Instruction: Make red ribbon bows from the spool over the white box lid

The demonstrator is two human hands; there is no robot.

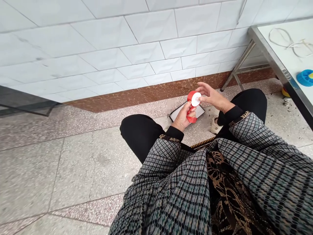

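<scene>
A roll of red ribbon [190, 95] with a white round end face [195, 101] is between my hands, above the floor and between my knees. My left hand [182, 117] is closed on the ribbon at the roll's left side. A loose red tail [191, 119] hangs out below its fingers. From the right, my right hand [214, 97] has its thumb and a finger at the white face, while its other fingers stretch out above. Beneath the hands lies a flat white panel with a dark rim [199, 112], partly hidden by them.
A metal-edged table [274, 57] stands at the right, bearing a white cord [281, 31] and a blue ring-shaped item [304, 77]. A white tiled wall [110, 36] rises ahead. A dark framed object [22, 101] is at the far left. Small debris lies under the table.
</scene>
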